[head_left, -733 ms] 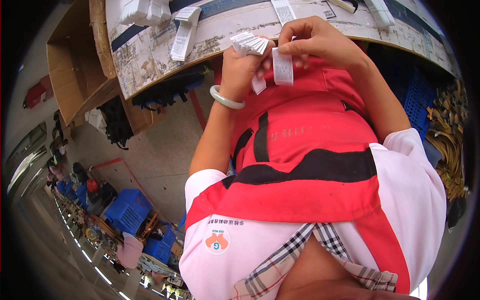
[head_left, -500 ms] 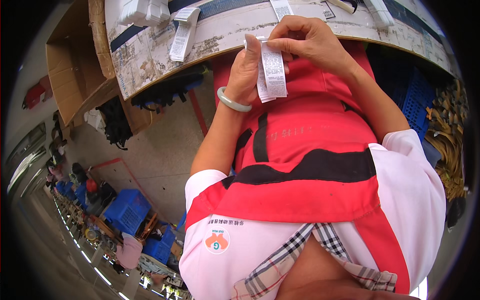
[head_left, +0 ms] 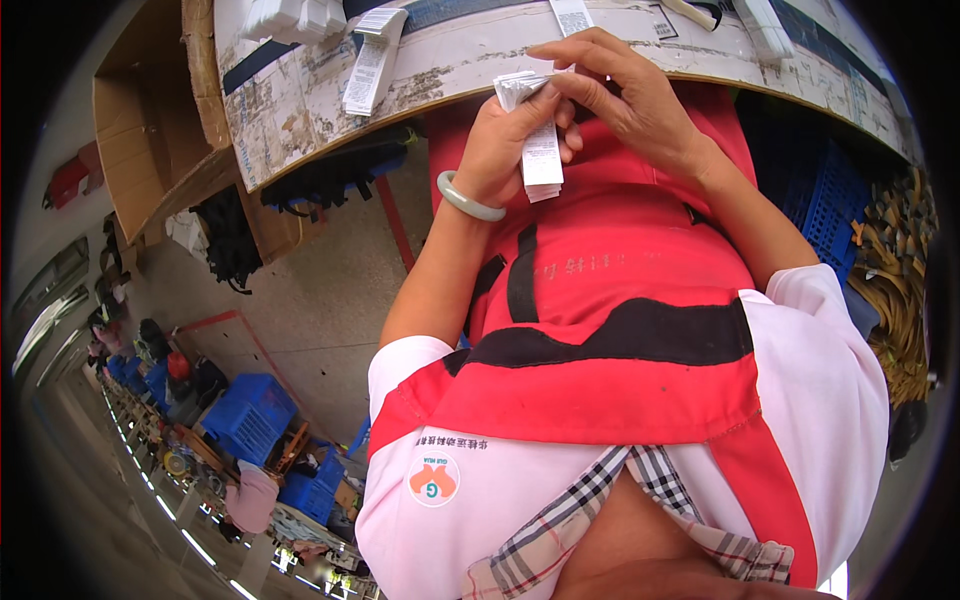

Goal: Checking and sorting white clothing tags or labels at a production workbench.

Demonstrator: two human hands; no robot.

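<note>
My left hand [head_left: 497,145] is closed round a stack of narrow white printed labels [head_left: 542,165]. The lower ends of the labels hang below the fingers, while the upper ends fan out above the thumb. Close by on the right, my right hand [head_left: 635,100] has its fingers apart, one stretched out above the stack. Its lowest visible fingertip is at the labels' upper end; whether it presses on them I cannot tell. Both hands are in front of my red apron [head_left: 610,225], just off the table's near edge. A pale bangle [head_left: 470,197] circles my left wrist.
On the worn white table [head_left: 460,60] lie another label stack [head_left: 374,70], white bundles [head_left: 292,18] at the far left and a white bundle [head_left: 764,28] at the right. An open cardboard box [head_left: 150,130] stands left. A blue crate [head_left: 832,195] is at the right.
My right hand has lifted off the label face and its fingers have spread. The labels have shifted in my left hand, whose thumb now lies across them; their upper ends fan out.
</note>
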